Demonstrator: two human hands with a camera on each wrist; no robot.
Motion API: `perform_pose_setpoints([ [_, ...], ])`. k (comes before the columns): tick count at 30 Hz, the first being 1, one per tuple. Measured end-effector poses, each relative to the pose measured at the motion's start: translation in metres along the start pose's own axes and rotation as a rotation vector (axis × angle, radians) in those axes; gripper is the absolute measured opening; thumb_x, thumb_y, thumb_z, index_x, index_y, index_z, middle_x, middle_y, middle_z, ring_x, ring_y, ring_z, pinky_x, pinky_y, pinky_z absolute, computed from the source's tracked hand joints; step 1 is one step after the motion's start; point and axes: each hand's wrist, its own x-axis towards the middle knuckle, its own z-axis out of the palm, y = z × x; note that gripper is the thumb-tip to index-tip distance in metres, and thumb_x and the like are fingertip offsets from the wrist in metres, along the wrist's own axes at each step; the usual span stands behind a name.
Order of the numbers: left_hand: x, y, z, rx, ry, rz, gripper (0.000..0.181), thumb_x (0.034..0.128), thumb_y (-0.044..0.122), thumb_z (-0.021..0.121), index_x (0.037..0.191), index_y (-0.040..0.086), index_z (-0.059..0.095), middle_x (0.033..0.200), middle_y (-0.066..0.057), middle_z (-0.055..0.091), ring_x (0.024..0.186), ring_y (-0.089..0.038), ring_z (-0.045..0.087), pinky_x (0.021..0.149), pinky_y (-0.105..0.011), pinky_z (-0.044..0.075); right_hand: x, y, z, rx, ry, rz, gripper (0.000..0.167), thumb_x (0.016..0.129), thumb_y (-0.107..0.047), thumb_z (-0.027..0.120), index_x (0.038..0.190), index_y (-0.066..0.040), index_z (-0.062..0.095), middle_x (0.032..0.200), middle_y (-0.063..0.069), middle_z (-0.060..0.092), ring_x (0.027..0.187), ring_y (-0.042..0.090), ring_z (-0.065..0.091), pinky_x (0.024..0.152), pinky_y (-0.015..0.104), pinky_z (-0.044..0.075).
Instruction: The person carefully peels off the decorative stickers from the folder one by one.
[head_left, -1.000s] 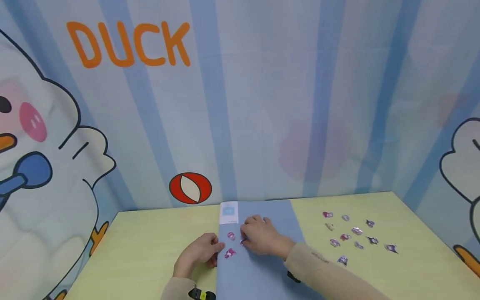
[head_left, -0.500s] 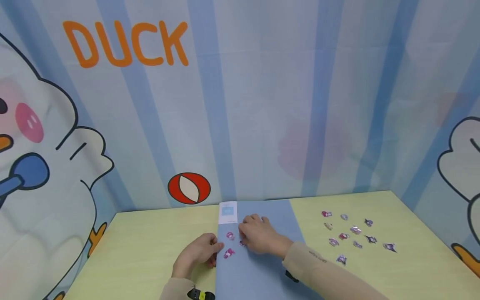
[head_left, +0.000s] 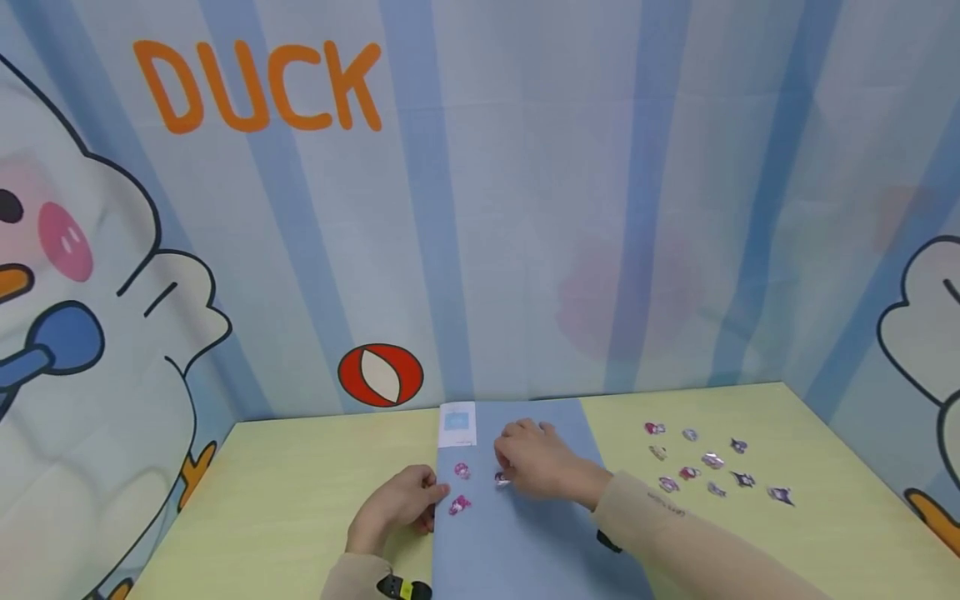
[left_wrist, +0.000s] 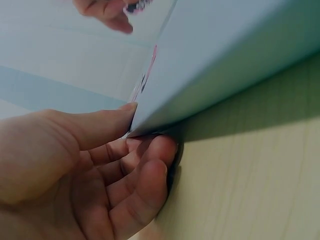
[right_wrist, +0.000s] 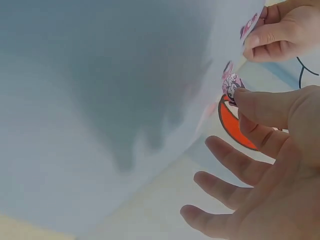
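A flat blue folder [head_left: 517,554] lies on the table with a white label [head_left: 457,425] at its top left corner. Two pink character stickers [head_left: 460,505] sit near its left edge. My right hand [head_left: 543,462] is over the folder and pinches a small character sticker [right_wrist: 231,86] between thumb and index finger, the other fingers spread. The right wrist view shows this sticker off the surface. My left hand [head_left: 405,500] pinches the folder's left edge, thumb on top and curled fingers below, as the left wrist view shows.
Several loose stickers [head_left: 712,460] are scattered on the pale yellow table [head_left: 300,467] right of the folder. My right sleeve [head_left: 675,525] crosses the table's front right. A striped cloth backdrop [head_left: 525,208] with duck drawings rises behind the table's far edge.
My right hand has shifted right and slightly up over the folder, carrying the pinched sticker. The right sleeve now covers the nearest loose sticker. The left hand stays at the folder's edge.
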Motion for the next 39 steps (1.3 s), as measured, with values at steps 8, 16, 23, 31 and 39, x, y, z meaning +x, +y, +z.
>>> perform_pose_setpoints([
  [8, 0.001, 0.0, 0.0, 0.008, -0.002, -0.004, 0.018, 0.0993, 0.018, 0.058, 0.088, 0.003, 0.056, 0.069, -0.008, 0.059, 0.056, -0.016, 0.055, 0.056, -0.028, 0.049, -0.028, 0.031, -0.021, -0.028, 0.019, -0.033, 0.023, 0.09, -0.018, 0.07, 0.077, -0.021, 0.052, 0.087, -0.006, 0.052, 0.093, 0.024, 0.052, 0.085, 0.054, 0.042],
  [16, 0.002, 0.001, 0.002, 0.016, -0.004, 0.002, 0.019, 0.0992, 0.017, 0.058, 0.087, 0.004, 0.055, 0.069, -0.008, 0.059, 0.056, -0.017, 0.056, 0.057, -0.029, 0.05, -0.068, 0.07, -0.028, -0.036, -0.01, 0.054, 0.016, 0.092, -0.017, 0.068, 0.083, -0.017, 0.055, 0.082, -0.006, 0.049, 0.086, 0.022, 0.051, 0.076, 0.051, 0.043],
  [23, 0.002, -0.001, 0.001, 0.021, -0.002, -0.01, 0.019, 0.0993, 0.018, 0.058, 0.088, 0.004, 0.055, 0.07, -0.008, 0.06, 0.056, -0.017, 0.057, 0.057, -0.029, 0.05, -0.102, 0.102, -0.035, -0.032, -0.009, 0.07, 0.021, 0.096, -0.011, 0.06, 0.082, -0.017, 0.046, 0.079, -0.005, 0.042, 0.076, 0.019, 0.043, 0.064, 0.041, 0.036],
  [31, 0.0, -0.002, 0.0, 0.022, 0.0, -0.01, 0.019, 0.0993, 0.018, 0.058, 0.087, 0.004, 0.055, 0.069, -0.008, 0.06, 0.056, -0.017, 0.057, 0.057, -0.029, 0.05, -0.137, 0.143, -0.03, 0.017, 0.011, 0.138, 0.018, 0.096, -0.01, 0.06, 0.084, -0.017, 0.049, 0.086, -0.004, 0.05, 0.077, 0.02, 0.047, 0.062, 0.039, 0.037],
  [39, 0.0, 0.0, 0.002, 0.016, -0.005, -0.005, 0.019, 0.0993, 0.018, 0.058, 0.087, 0.004, 0.055, 0.069, -0.008, 0.06, 0.056, -0.017, 0.056, 0.057, -0.029, 0.051, -0.176, 0.178, -0.033, 0.104, -0.012, 0.241, 0.015, 0.096, -0.009, 0.059, 0.085, -0.016, 0.051, 0.085, -0.003, 0.046, 0.075, 0.019, 0.042, 0.056, 0.034, 0.032],
])
